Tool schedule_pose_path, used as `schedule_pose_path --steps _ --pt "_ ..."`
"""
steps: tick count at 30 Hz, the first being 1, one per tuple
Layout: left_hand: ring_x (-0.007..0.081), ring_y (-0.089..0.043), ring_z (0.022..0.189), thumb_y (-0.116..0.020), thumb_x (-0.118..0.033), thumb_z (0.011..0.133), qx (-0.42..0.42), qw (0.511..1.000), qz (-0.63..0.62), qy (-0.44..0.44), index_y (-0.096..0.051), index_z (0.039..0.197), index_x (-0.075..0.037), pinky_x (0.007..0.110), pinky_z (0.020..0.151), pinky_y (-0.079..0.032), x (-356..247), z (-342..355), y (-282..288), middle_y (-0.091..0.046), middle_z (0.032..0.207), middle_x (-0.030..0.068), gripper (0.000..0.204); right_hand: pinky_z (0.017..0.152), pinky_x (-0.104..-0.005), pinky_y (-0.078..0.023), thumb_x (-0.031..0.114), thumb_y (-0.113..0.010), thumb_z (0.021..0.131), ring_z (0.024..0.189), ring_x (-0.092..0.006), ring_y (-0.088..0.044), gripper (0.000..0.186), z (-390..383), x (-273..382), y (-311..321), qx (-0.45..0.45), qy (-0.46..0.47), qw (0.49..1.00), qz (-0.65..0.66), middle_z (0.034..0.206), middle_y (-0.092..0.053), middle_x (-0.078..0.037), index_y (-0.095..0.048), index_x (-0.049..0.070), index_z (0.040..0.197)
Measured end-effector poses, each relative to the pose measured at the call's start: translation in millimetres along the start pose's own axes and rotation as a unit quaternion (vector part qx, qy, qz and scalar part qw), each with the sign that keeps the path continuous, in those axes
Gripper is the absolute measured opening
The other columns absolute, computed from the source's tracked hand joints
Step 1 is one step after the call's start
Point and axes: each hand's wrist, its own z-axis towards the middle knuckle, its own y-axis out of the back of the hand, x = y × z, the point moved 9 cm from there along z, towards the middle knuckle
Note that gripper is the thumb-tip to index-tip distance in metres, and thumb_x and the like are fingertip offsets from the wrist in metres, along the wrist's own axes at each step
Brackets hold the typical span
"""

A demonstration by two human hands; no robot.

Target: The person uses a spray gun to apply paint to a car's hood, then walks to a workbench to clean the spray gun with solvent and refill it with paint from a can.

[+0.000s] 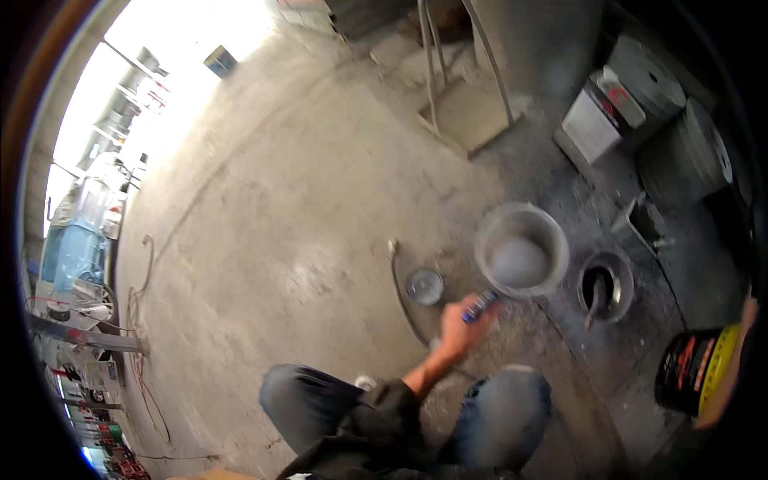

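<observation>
My left hand (457, 330) reaches out to the right between my knees, its fingers closed around a small blue-and-dark object (479, 307) whose kind I cannot make out. Just beyond it stands a large grey bucket (554, 276) with pale, whitish contents (518, 262). A small round clear container (425, 286) sits on the floor to the left of the hand. Beside that container lies a bent grey hose (398, 290) with a light metal end. My right hand does not show.
Right of the bucket is a smaller dark pot (626, 282) with a handled tool (598, 298) in it. A black-and-yellow pail (686, 371) stands at lower right. Farther back are a white rectangular can (590, 128), large drums (686, 160) and a flat-bedded cart (472, 120).
</observation>
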Motion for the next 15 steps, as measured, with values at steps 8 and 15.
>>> schedule_pose_path --steps 8,15 --pt "0.0073 -0.048 0.065 -0.071 -0.023 0.089 -0.26 0.947 0.066 0.175 -0.068 0.088 0.003 0.028 0.06 -0.044 75 -37 158 -0.058 0.067 -0.0009 0.027 0.107 -0.0405 -0.038 0.013 -0.08 0.071 0.124 -0.0293 -0.047 0.076 -250 485 -155 0.305 0.435 0.761 0.372 0.134 -0.049 -0.012 -0.044 0.01 0.137" --pt "0.007 -0.043 0.051 -0.066 -0.035 0.092 -0.35 0.91 0.088 0.203 -0.059 0.073 -0.003 0.027 0.047 -0.033 118 -93 242 -0.049 0.057 -0.0027 0.039 0.115 -0.0451 -0.029 0.031 -0.089 0.063 0.139 -0.0346 -0.026 0.126 -447 544 -317 0.466 0.535 0.673 0.208 0.153 -0.018 -0.015 -0.003 0.02 0.154"
